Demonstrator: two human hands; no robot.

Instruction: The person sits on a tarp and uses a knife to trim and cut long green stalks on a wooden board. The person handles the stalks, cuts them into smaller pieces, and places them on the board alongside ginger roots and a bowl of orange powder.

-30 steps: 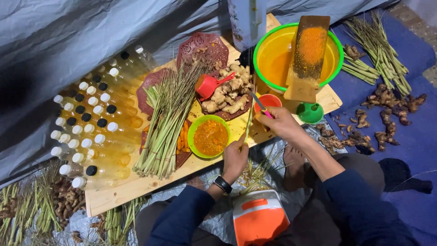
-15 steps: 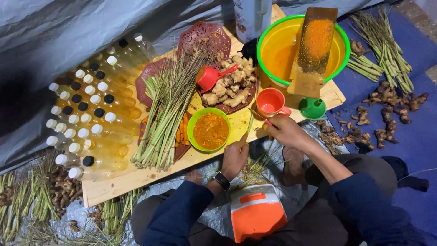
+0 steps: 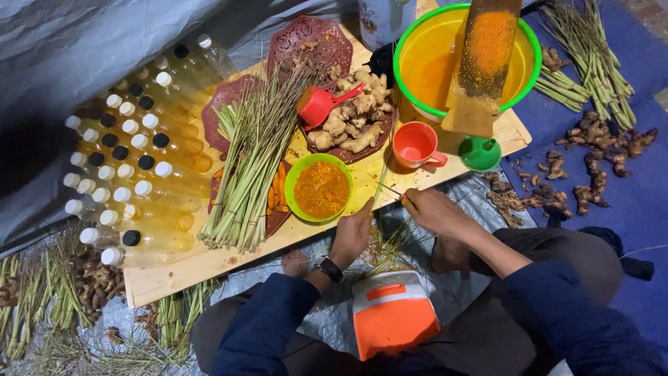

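My left hand [image 3: 353, 233] rests on the front edge of the wooden board [image 3: 209, 268] and pinches the lower end of a thin lemongrass stalk [image 3: 383, 170] that stands up from the board. My right hand [image 3: 435, 209] is closed on a thin, blade-like tool [image 3: 391, 189] whose tip meets the stalk. A green bowl of orange paste [image 3: 321, 189] sits just left of my left hand. A red cup [image 3: 414, 145] stands just above my right hand. A black watch [image 3: 328, 269] is on my left wrist. Stalk trimmings [image 3: 390, 244] lie between my hands.
The board carries a lemongrass bundle [image 3: 250, 167], ginger roots [image 3: 348, 125] with a red scoop [image 3: 316, 106], a green funnel [image 3: 480, 154] and a yellow basin [image 3: 424, 66] under a wooden grater [image 3: 483, 56]. Capped bottles of yellow liquid [image 3: 132, 174] lie left. An orange-and-white container [image 3: 393, 320] sits at my lap.
My right hand has come down from the red cup to the board's front edge and meets the stalk. My left hand has stayed at the edge.
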